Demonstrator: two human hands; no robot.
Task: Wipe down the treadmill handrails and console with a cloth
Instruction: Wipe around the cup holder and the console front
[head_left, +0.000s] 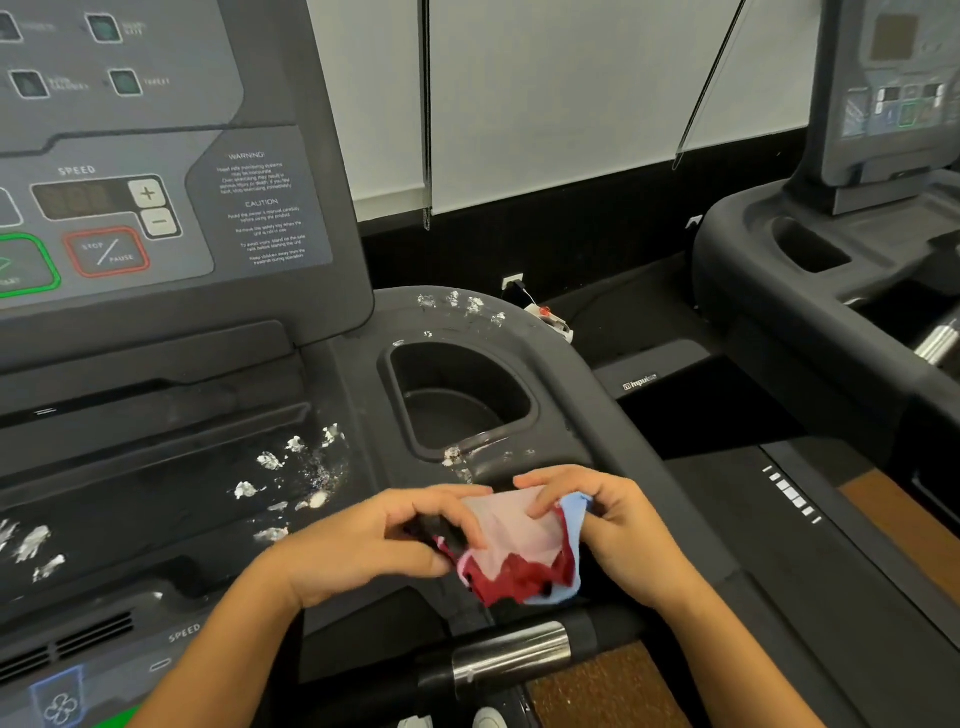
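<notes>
Head camera view: both hands — left hand (363, 540) and right hand (613, 530) — pinch a bunched pink, red and blue cloth (519, 551) just below the cup holder (462, 395), apparently refolding it. Much wiping seems left: white smears (291, 467) dot the tray left of the cup holder, more (462, 304) lie on the rim beyond it. Console (156, 156) lettering reads "SPEED", "STOP / PAUSE", "WARNING!", "CAUTION" — a small brand mark to the cup holder's right is too blurred to read.
</notes>
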